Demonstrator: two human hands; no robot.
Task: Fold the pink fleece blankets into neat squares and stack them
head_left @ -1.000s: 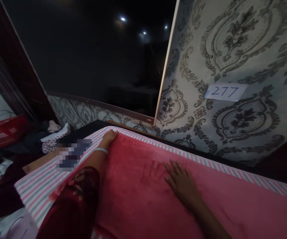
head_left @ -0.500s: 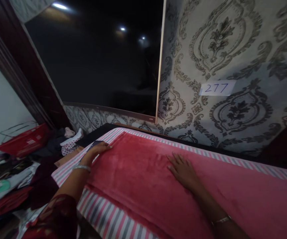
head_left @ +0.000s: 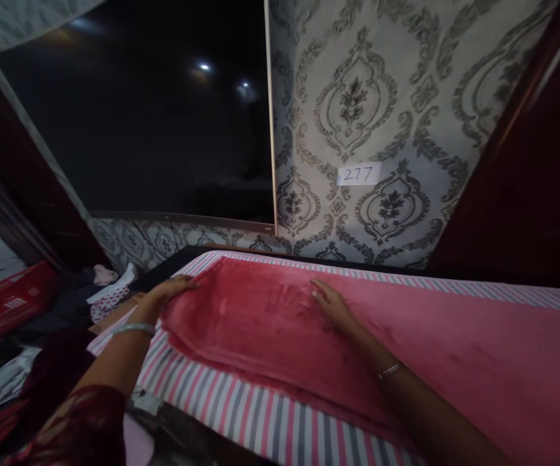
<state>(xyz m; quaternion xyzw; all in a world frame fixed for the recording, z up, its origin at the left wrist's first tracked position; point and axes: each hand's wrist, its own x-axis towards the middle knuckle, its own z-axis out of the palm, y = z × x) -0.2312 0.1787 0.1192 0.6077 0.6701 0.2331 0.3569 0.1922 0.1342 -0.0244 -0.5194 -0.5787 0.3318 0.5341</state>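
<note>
Mostly spread already, the red blanket (head_left: 280, 323) lies across the middle of the frame over the striped sheet (head_left: 260, 421). Left hand (head_left: 171, 289) grips its left edge; right hand (head_left: 331, 304) rests flat, fingers apart; faint creases remain.

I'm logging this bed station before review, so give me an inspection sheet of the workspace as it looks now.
Surface: striped sheet over the bed, pink, grey and white.
Job's things: red blanket spread flat on the sheet, its left end bunched.
Clutter: clothes pile and red box beside the bed, left.
Grippers: left hand at the blanket's left edge; right hand flat on the blanket.
Cables: nothing seen.
Surroundings: patterned wallpaper, paper label 277, dark panel.
</note>
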